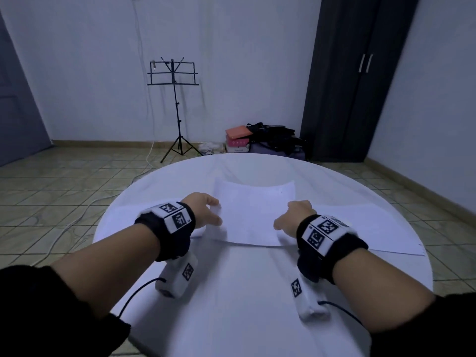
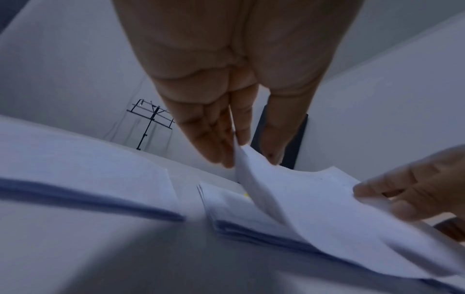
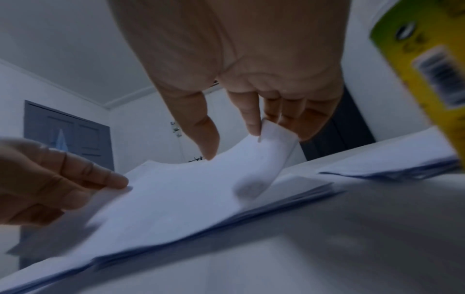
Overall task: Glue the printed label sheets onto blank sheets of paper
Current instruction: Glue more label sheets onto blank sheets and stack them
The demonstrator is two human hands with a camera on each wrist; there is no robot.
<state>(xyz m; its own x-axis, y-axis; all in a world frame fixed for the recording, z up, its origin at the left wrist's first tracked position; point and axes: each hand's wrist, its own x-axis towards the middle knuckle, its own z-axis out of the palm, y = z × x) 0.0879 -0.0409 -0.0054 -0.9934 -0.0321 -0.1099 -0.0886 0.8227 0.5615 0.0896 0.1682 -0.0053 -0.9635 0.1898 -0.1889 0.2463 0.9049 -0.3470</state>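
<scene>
A white sheet of paper point(image 1: 253, 215) is held just above a paper stack point(image 2: 234, 208) in the middle of the round table point(image 1: 244, 292). My left hand point(image 1: 207, 211) pinches the sheet's left edge between fingers and thumb point(image 2: 271, 139). My right hand point(image 1: 296, 217) pinches the right edge, which curls up between its fingers point(image 3: 251, 117). The sheet point(image 3: 176, 199) sags in the middle and its far edge lifts. A yellow-green glue stick point(image 3: 427, 69) stands close by the right wrist, seen only in the right wrist view.
More paper lies on the table: one pile at the left point(image 1: 123, 215) and one at the right point(image 1: 360, 225). Beyond the table are a music stand point(image 1: 175, 99), bags and boxes point(image 1: 262, 140), and a dark wardrobe point(image 1: 355, 86).
</scene>
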